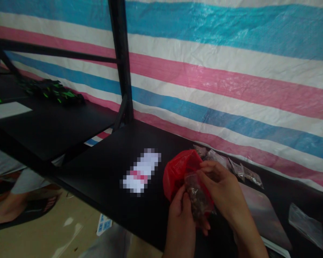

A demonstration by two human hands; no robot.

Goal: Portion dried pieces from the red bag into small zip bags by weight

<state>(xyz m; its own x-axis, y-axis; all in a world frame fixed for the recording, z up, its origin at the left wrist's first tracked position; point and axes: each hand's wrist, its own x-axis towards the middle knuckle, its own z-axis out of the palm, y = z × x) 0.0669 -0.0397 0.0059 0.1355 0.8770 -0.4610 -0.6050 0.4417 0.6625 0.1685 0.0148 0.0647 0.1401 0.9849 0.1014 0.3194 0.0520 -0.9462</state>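
Observation:
Between my two hands is a small clear plastic bag (196, 196) with brownish contents that I cannot make out. My left hand (181, 216) grips its left side, the thumb against the front and other fingertips showing below it. With fingers closed, my right hand (223, 188) pinches the bag's upper edge. Just behind the hands stands a red plastic bag (174, 172), its mouth turned toward them. Several small clear packets (235, 168) with dark contents lie behind it, along the back of the black tabletop (104, 172).
A flat silvery slab (263, 211) lies right of my hands, beside a loose clear bag (307, 225). On the left is a blurred white slip (141, 172). A black post (121, 61) and striped sheet (231, 79) border the table. Another person's sandalled foot (8, 211) shows lower left.

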